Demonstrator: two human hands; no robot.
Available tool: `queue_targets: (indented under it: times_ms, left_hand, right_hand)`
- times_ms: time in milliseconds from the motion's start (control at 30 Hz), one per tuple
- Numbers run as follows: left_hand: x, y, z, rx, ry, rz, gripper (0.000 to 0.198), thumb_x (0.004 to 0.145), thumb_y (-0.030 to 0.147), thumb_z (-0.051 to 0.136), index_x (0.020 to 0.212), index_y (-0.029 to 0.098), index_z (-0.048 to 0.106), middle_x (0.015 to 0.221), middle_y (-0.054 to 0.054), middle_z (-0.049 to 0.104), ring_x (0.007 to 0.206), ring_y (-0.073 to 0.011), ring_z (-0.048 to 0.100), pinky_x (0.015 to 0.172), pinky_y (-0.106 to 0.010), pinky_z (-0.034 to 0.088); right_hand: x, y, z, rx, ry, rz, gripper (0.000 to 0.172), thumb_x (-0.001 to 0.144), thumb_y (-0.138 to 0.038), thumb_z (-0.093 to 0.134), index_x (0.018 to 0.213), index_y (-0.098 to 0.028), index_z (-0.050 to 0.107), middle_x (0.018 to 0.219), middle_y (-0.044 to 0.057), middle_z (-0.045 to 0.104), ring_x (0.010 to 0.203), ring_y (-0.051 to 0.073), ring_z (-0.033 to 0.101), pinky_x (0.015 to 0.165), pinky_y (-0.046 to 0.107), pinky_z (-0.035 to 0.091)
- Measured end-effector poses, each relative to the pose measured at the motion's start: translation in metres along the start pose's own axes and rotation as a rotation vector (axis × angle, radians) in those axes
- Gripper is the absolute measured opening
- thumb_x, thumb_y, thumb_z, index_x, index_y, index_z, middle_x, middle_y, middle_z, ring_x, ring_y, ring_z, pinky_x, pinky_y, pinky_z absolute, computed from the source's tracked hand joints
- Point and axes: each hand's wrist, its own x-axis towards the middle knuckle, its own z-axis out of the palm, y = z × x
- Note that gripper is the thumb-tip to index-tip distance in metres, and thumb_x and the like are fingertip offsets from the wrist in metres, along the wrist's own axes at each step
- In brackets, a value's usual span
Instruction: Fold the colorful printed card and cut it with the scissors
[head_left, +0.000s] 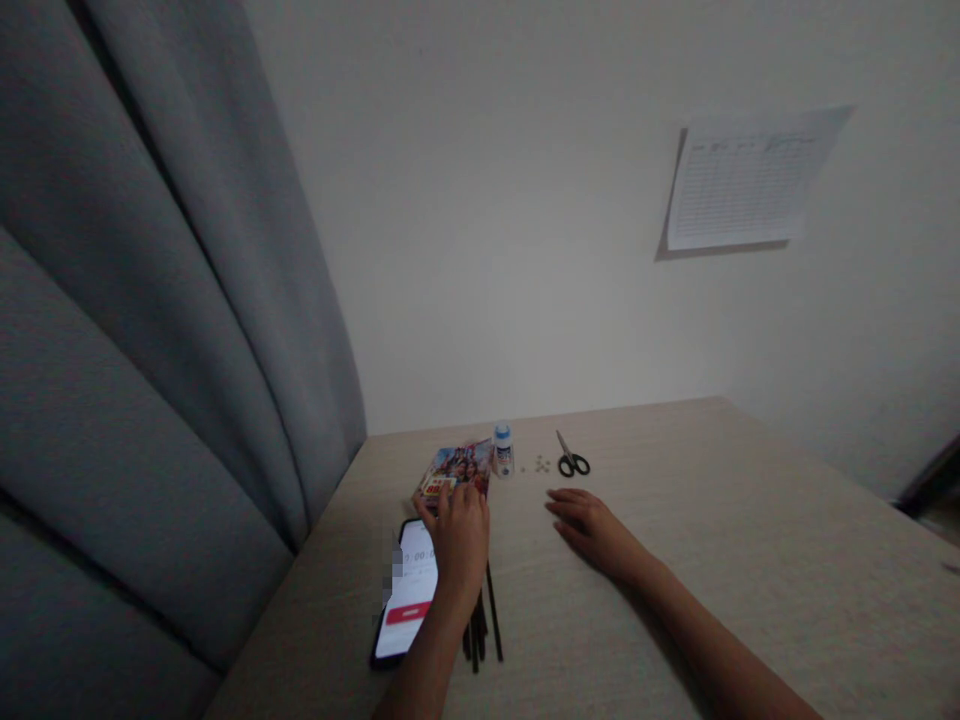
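My left hand (459, 535) rests on the table with its fingers stretched forward, touching the near edge of a colourful printed booklet (457, 466) and the top of a lit phone (409, 590). Under my left wrist lie several thin black sticks (491, 620). My right hand (589, 525) lies flat and open on the bare table, holding nothing. A little beyond it are black scissors (572, 460), a few small pale beads (541, 464) and a small white glue bottle (503, 449) with a blue cap.
The pale wooden table (712, 540) meets a white wall at the back. A grey curtain (150, 350) hangs along the table's left edge. A printed sheet (746, 180) is stuck on the wall at upper right.
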Motion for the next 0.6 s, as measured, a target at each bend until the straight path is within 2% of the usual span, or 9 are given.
queue_targets:
  times_ms: [133,267,400,600]
  left_hand:
    - [-0.003,0.007,-0.005,-0.053,0.097,0.028,0.026,0.095,0.021,0.05,0.106,0.018,0.073,0.116,-0.009,0.073,0.122,-0.0328,0.056,0.116,-0.07,0.01]
    - [-0.013,0.017,-0.012,-0.139,0.103,0.054,0.022,0.094,0.022,0.053,0.1,0.02,0.074,0.118,-0.007,0.073,0.124,-0.0313,0.056,0.119,-0.067,0.009]
    - [-0.026,0.028,-0.017,-0.219,-0.014,0.08,0.022,0.093,0.02,0.053,0.1,0.021,0.074,0.117,-0.007,0.073,0.123,-0.0311,0.057,0.117,-0.067,0.014]
    - [-0.037,0.039,-0.015,-0.306,-0.237,0.118,0.02,0.092,0.02,0.055,0.096,0.024,0.074,0.124,-0.007,0.071,0.129,-0.0306,0.053,0.117,-0.068,0.013]
  right_hand:
    - [0.0,-0.001,0.0,0.01,0.012,-0.006,0.04,0.093,-0.032,0.055,0.13,-0.023,0.065,0.14,0.01,0.061,0.131,0.025,0.052,0.114,0.047,0.039]
    - [-0.001,-0.001,0.0,0.032,0.024,0.002,0.039,0.092,-0.032,0.056,0.13,-0.024,0.066,0.139,0.01,0.061,0.131,0.026,0.052,0.114,0.048,0.039]
    - [-0.002,-0.001,0.0,0.064,0.038,0.017,0.036,0.092,-0.033,0.057,0.125,-0.023,0.069,0.138,0.011,0.062,0.13,0.026,0.053,0.113,0.048,0.04]
    - [-0.002,-0.001,-0.006,0.144,0.059,0.041,0.033,0.094,-0.037,0.056,0.117,-0.023,0.073,0.13,0.012,0.067,0.123,0.026,0.058,0.11,0.047,0.044]
